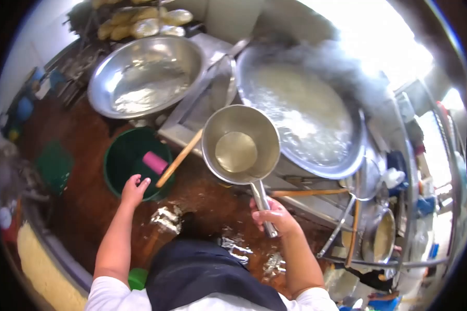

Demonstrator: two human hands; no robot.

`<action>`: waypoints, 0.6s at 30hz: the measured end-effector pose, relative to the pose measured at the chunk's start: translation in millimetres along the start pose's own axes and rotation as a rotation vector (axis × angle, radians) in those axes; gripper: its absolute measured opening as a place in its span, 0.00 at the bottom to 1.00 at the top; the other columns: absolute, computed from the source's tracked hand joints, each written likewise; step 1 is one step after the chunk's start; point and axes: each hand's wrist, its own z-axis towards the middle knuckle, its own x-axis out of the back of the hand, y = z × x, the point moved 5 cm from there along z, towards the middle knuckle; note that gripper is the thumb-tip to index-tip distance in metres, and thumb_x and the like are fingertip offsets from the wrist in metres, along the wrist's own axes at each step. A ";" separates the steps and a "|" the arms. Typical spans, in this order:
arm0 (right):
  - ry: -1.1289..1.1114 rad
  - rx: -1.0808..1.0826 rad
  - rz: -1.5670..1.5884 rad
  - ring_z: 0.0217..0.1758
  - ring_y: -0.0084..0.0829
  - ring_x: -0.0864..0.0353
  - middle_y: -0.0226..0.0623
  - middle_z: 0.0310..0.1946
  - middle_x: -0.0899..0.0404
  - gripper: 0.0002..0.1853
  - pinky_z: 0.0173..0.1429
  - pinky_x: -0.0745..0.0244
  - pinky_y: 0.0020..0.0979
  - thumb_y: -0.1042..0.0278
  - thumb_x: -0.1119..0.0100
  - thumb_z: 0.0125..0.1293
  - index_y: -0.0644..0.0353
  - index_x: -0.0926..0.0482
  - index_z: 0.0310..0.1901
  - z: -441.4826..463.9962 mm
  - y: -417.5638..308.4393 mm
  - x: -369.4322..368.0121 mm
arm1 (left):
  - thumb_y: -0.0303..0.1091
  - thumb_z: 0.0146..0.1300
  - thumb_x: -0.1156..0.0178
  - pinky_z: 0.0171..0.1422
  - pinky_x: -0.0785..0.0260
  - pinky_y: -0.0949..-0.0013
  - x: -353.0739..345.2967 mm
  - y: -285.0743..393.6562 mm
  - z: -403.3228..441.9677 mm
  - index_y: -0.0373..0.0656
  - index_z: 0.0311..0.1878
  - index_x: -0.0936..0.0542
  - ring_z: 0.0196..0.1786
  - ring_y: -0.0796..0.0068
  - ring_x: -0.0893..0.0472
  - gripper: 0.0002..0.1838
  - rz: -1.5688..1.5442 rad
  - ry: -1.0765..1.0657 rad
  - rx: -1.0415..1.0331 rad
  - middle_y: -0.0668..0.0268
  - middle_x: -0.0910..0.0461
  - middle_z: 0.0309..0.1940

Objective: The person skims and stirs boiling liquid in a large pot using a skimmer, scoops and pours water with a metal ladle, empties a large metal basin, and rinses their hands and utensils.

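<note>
My right hand (276,213) is wrapped round the metal handle of a deep steel saucepan (241,144), which has a little pale liquid at its bottom. The pan is held in front of the near edge of a large steaming pot (301,114) of bubbling liquid. My left hand (135,189) holds nothing and its fingers are slightly apart, over the near rim of a dark green bucket (111,168). Inside the bucket is a pink object (154,162). A wooden stick (179,158) slants between the bucket and the pan.
A wide steel basin (153,78) stands at the back left. Beyond it are several wrapped yellowish packages (144,23). To the right, long-handled tools and a strainer (367,179) lie by a metal rail. The reddish-brown floor (88,207) looks wet.
</note>
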 end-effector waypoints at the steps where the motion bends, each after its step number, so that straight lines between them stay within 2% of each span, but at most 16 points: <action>1: -0.037 -0.028 -0.019 0.21 0.20 0.29 0.27 0.25 0.28 0.17 0.25 0.32 0.23 0.72 0.35 0.50 0.58 0.29 0.43 -1.2 1.9 -6.3 | 0.54 0.56 0.37 0.55 0.31 0.62 17.3 -16.6 -11.8 0.35 0.54 0.25 0.50 0.60 0.21 0.33 -0.020 0.077 0.010 0.53 0.21 0.47; 4: -0.203 -0.084 -0.085 0.22 0.21 0.28 0.29 0.28 0.27 0.18 0.28 0.31 0.23 0.74 0.34 0.50 0.58 0.29 0.43 7.9 6.1 -46.8 | 0.53 0.56 0.37 0.55 0.31 0.63 54.9 -75.9 -58.6 0.33 0.53 0.25 0.50 0.60 0.21 0.32 0.022 0.135 0.193 0.53 0.21 0.46; 5: -0.267 -0.098 -0.124 0.23 0.21 0.27 0.29 0.29 0.27 0.18 0.28 0.31 0.23 0.74 0.34 0.50 0.58 0.29 0.43 11.8 4.8 -68.4 | 0.51 0.57 0.36 0.53 0.30 0.64 53.3 -124.9 -69.0 0.34 0.50 0.24 0.47 0.61 0.21 0.29 -0.016 0.183 0.250 0.53 0.20 0.43; 7: -0.451 -0.144 -0.163 0.26 0.21 0.27 0.29 0.28 0.27 0.18 0.29 0.31 0.23 0.76 0.35 0.52 0.59 0.29 0.45 21.3 12.2 -119.6 | 0.49 0.57 0.36 0.49 0.29 0.63 61.7 -148.5 -113.6 0.35 0.45 0.23 0.42 0.63 0.20 0.25 -0.032 0.095 0.359 0.55 0.19 0.39; 9: -0.667 -0.147 -0.212 0.24 0.20 0.29 0.30 0.27 0.28 0.19 0.28 0.33 0.22 0.73 0.36 0.55 0.60 0.31 0.48 35.5 27.2 -178.7 | 0.48 0.57 0.37 0.46 0.28 0.62 47.6 -208.5 -151.0 0.35 0.41 0.22 0.38 0.64 0.20 0.23 -0.005 -0.097 0.553 0.57 0.19 0.36; 10: -0.712 -0.174 -0.240 0.24 0.19 0.28 0.30 0.27 0.27 0.16 0.30 0.33 0.21 0.75 0.37 0.56 0.59 0.30 0.45 45.1 39.3 -207.6 | 0.48 0.57 0.37 0.44 0.28 0.62 39.8 -227.0 -172.1 0.36 0.38 0.21 0.36 0.65 0.21 0.22 0.004 -0.137 0.602 0.57 0.19 0.33; 13: -0.694 -0.320 -0.303 0.22 0.19 0.29 0.29 0.26 0.28 0.17 0.25 0.34 0.22 0.74 0.38 0.53 0.59 0.30 0.45 89.1 92.4 -273.2 | 0.50 0.55 0.37 0.43 0.29 0.62 16.1 -264.7 -224.3 0.37 0.30 0.19 0.32 0.67 0.22 0.21 -0.007 -0.298 0.676 0.58 0.19 0.27; 15: -0.597 -0.401 -0.375 0.22 0.20 0.29 0.29 0.25 0.27 0.20 0.24 0.32 0.24 0.74 0.37 0.51 0.60 0.29 0.47 134.5 137.1 -297.6 | 0.52 0.55 0.37 0.44 0.28 0.61 1.9 -286.8 -248.6 0.38 0.29 0.17 0.33 0.65 0.20 0.22 -0.116 -0.426 0.666 0.56 0.18 0.29; 17: -0.388 -0.367 -0.691 0.25 0.20 0.27 0.31 0.27 0.25 0.24 0.26 0.30 0.25 0.73 0.36 0.48 0.59 0.28 0.50 193.4 181.7 -303.2 | 0.53 0.55 0.39 0.44 0.29 0.59 3.1 -304.2 -258.3 0.38 0.32 0.17 0.36 0.62 0.18 0.23 -0.104 -0.528 0.618 0.55 0.17 0.31; 18: -0.341 -0.345 -0.921 0.38 0.29 0.19 0.42 0.35 0.20 0.21 0.39 0.24 0.33 0.65 0.38 0.48 0.61 0.26 0.45 221.1 195.4 -300.2 | 0.53 0.55 0.39 0.44 0.29 0.59 14.0 -320.1 -262.0 0.37 0.33 0.17 0.37 0.61 0.18 0.23 -0.111 -0.423 0.647 0.55 0.17 0.32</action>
